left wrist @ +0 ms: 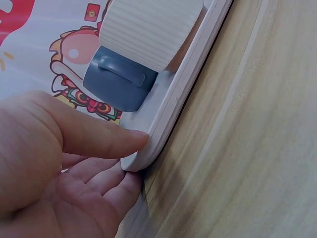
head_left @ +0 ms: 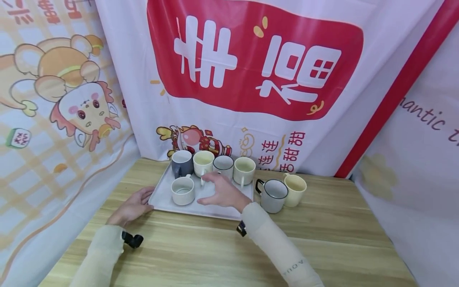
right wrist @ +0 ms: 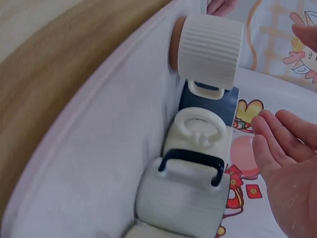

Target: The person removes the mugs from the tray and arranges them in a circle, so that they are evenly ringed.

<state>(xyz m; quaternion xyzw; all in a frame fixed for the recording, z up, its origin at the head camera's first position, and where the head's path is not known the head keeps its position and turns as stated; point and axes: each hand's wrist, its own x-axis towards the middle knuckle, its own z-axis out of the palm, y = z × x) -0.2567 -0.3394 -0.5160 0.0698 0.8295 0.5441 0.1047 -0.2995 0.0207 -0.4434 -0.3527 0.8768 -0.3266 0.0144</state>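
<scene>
Ribbed white mug (head_left: 183, 196) is sitting upright near the front left of a white tray (head_left: 163, 197), with its handle pointing toward the back row. The right hand (head_left: 222, 191) is just beside it, thumb and fingers spread apart in a loose curve, nothing in them. Over at the tray's left front corner, the left hand (left wrist: 64, 153) is pinching the edge, thumb on the rim and fingers tucked against the outside. Four more mugs line the back of the tray: dark blue-grey (head_left: 185, 167), pale yellow (head_left: 198, 168), grey with a dark rim and handle, and pale green. Off the tray to the right, a second grey dark-rimmed mug (head_left: 271, 201) and a yellow mug (head_left: 295, 191) stand close together on the table (head_left: 201, 255), a light wood-grain top with streaks running roughly side to side. Room-wise it's basically a fabric nook: white back cloth (head_left: 123, 59) with a big red panel (head_left: 247, 71) of sideways white characters and a little cartoon dragon low down, orange-checked left cloth (head_left: 43, 167) with a cartoon animal, then a red stripe (head_left: 376, 123) and lettered white cloth (head_left: 423, 171) on the right.
</scene>
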